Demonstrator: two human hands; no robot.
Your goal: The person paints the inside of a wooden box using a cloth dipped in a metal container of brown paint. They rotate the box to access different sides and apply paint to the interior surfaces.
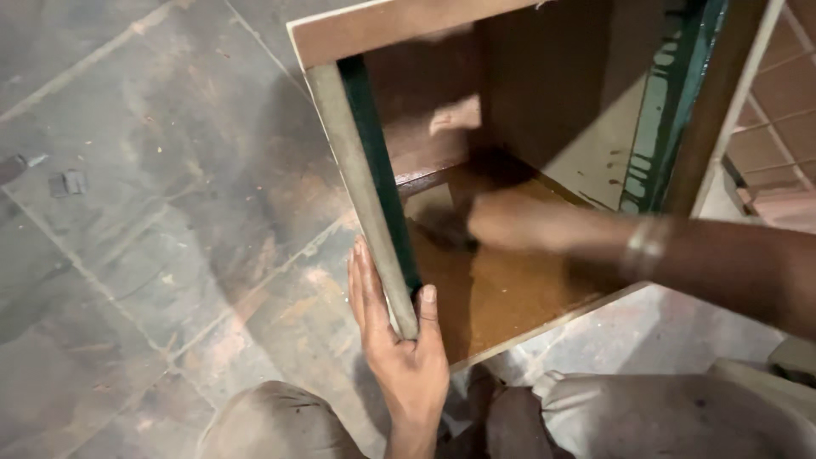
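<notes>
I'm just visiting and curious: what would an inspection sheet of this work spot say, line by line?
Surface: stone-tiled floor, stained and dusty.
Job's things: open wooden box lying on the floor, green edging on its front panels, brown board inside.
Clutter: small dark block and a dark tool tip at the far left edge; too small to tell what they are.
Hands: left hand grips the box's front upright, thumb inside; right hand reaches into the box, blurred, pressed near the inner board; whether it holds anything cannot be told. A bangle sits on the right wrist.
Cables: nothing seen.
Surroundings: the person's knees at the bottom; brick-patterned tiles at right.
</notes>
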